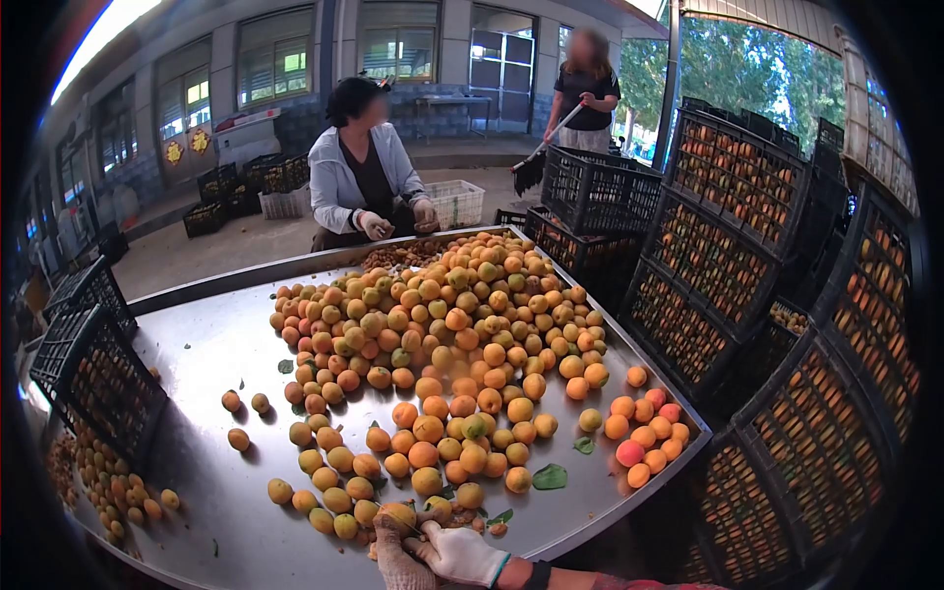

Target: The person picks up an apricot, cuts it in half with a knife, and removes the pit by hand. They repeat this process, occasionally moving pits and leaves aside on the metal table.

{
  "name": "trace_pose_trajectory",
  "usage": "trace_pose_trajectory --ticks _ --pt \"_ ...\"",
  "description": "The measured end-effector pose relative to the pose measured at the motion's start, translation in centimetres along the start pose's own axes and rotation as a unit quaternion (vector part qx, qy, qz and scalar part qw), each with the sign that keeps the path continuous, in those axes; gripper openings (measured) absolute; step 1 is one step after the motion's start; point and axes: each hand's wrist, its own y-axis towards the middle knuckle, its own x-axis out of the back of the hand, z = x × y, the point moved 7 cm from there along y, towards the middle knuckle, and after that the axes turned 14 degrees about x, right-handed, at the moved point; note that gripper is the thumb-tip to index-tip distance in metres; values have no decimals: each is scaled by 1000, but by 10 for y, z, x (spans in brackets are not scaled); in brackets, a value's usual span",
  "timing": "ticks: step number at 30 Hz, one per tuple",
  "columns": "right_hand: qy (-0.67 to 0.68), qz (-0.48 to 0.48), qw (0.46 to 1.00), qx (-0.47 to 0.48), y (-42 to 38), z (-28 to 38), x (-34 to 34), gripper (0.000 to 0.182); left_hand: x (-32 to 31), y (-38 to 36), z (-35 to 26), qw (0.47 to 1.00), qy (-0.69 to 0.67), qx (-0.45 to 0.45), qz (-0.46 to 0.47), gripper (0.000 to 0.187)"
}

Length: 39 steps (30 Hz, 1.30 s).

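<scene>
At the near edge of the metal table (216, 344), my left hand (401, 560), in a soiled knit glove, is closed around a yellow-orange apricot (397, 516). My right hand (462, 554), in a white glove with a green cuff, touches the left one; its fingers are closed and what they hold, if anything, is hidden. Just beyond my hands lie loose apricots (427, 481), which run into a big heap (462, 295) at the far side. Green leaves (550, 477) and small brown bits lie beside my right hand.
A separate group of redder apricots (644, 436) lies at the right corner. Stacked black crates (728, 236) of fruit stand at the right, and a tilted crate (98, 383) at the left. A gloved co-worker (364, 177) sits across; another person (587, 93) holds a broom.
</scene>
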Motion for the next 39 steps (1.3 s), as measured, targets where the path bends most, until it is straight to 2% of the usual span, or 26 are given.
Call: trace_pose_trajectory --ticks 1,2,3,4,6,7,10,12,13,15,16,17,18,19,20,21,22,23,24,26,28,33,34,35,37,39 --pt "1 0 1000 -1 0 2 1 32 0 2 1 1000 1 1 0 27" --pt "-13 6 1000 -2 1 4 3 33 0 8 16 986 -138 91 23 27" --pt "-26 12 1000 -3 2 4 4 33 -3 11 28 944 -274 177 45 27" --pt "-26 12 1000 -2 3 4 9 33 0 12 27 944 -274 177 45 27" --pt "63 59 996 -32 2 -1 11 34 -3 13 20 942 -266 160 125 29" --pt "63 59 996 -32 4 -2 16 34 -2 14 18 942 -267 160 124 29" --pt "110 100 989 -7 6 6 18 35 6 16 1 980 -150 81 103 28" --pt "74 89 993 -34 5 10 21 37 -2 14 3 905 -342 143 210 24" --pt "73 89 993 -34 4 8 18 37 -6 12 5 904 -342 143 210 24" --pt "31 75 995 -54 0 2 15 37 -3 10 2 985 -147 41 86 23" --pt "55 63 996 -40 3 4 18 37 -4 27 27 968 -200 71 133 43" --pt "-32 91 995 -16 6 9 19 32 -10 33 43 912 -363 138 133 39" --pt "-127 76 977 151 11 25 19 25 -15 30 36 897 -388 177 120 38" --pt "-150 88 969 175 8 23 16 20 -13 34 50 903 -356 191 147 57" --pt "-47 58 993 94 13 14 17 20 -14 34 38 916 -342 159 137 56" --pt "-16 42 999 21 13 9 20 20 -11 32 34 928 -311 144 149 56" --pt "-8 30 999 -14 13 8 22 25 -11 32 37 926 -326 163 95 57" --pt "17 35 999 -34 14 10 23 28 -14 35 46 888 -386 208 141 62" --pt "16 25 999 -21 13 14 23 30 -19 25 29 871 -402 214 185 67" --pt "12 23 1000 -15 13 15 25 31 -17 20 14 891 -372 197 172 72" --pt "58 33 996 -54 10 11 22 30 -15 20 17 883 -383 198 185 73" --pt "-15 -9 999 52 13 24 26 27 -16 19 19 884 -367 216 196 77" --pt "-15 -9 999 51 12 24 26 27 -19 18 18 860 -400 229 219 77" --pt "-17 10 999 35 12 22 23 27 -21 16 16 834 -434 242 242 77" --pt "-17 29 999 21 14 21 23 28 -19 18 22 837 -434 246 227 77" --pt "43 82 994 -52 14 17 23 28 -17 18 24 839 -433 252 212 76"
